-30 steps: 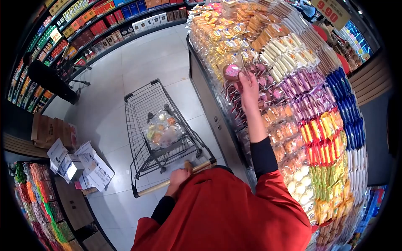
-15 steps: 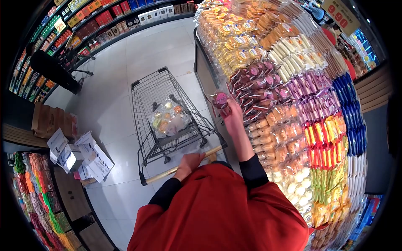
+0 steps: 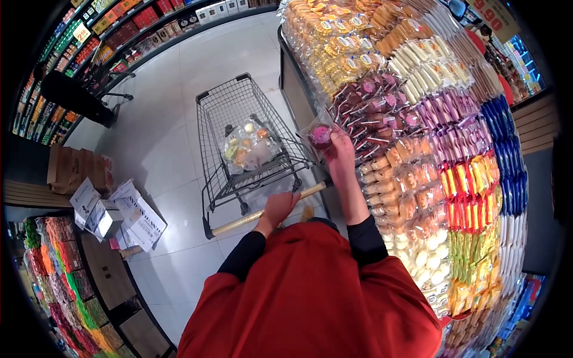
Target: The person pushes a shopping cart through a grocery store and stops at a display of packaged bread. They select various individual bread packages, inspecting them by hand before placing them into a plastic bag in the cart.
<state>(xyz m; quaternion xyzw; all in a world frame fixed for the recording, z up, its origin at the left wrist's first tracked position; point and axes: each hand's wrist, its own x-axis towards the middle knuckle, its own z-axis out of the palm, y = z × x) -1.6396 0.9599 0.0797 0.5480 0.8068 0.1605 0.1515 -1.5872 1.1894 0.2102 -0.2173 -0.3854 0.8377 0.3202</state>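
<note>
My left hand point(image 3: 279, 209) is wrapped round the wooden handle point(image 3: 239, 224) of a wire shopping cart point(image 3: 209, 128). A clear bag of food point(image 3: 250, 146) lies inside the cart. My right hand point(image 3: 340, 156) pinches a clear-wrapped dark round pastry with a pink label point(image 3: 320, 136), held up beside the display's edge. Close to it on the display are similar dark wrapped pastries with pink labels point(image 3: 373, 98).
A sloping display of wrapped snacks point(image 3: 471, 194) fills the right side. At the upper left a person in dark clothes point(image 3: 74, 95) stands by another cart. Paper bags point(image 3: 74, 170) and white cartons point(image 3: 134, 218) lie at the left, near stocked shelves point(image 3: 140, 36).
The cart, its bag and my left hand appear further right and the cart slightly higher up. My right hand, still holding the pastry, has shifted a little to the right.
</note>
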